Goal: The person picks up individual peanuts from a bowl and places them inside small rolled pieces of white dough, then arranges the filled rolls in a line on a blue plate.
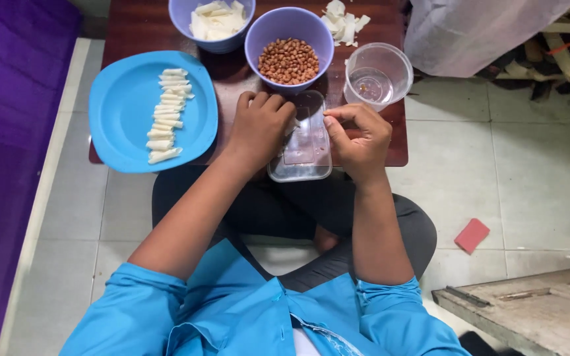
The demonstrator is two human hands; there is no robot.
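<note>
My left hand point(260, 125) rests curled on the low brown table point(140, 26), its fingers closed on a small white pastry piece at the left edge of a clear rectangular lid point(306, 158). My right hand point(359, 137) is at the lid's right edge, thumb and fingers pinched together; what they pinch is hidden. A purple bowl of peanuts point(289, 60) stands just beyond both hands. A blue plate point(123, 109) to the left carries a row of rolled white pastry sticks point(166, 115).
A second purple bowl with white pastry sheets point(214, 21) and loose sheets point(342, 23) lie at the table's back. A clear cup of water point(377, 74) stands right of the peanuts. A red block point(472, 235) lies on the tiled floor; a wooden board point(529, 306) is lower right.
</note>
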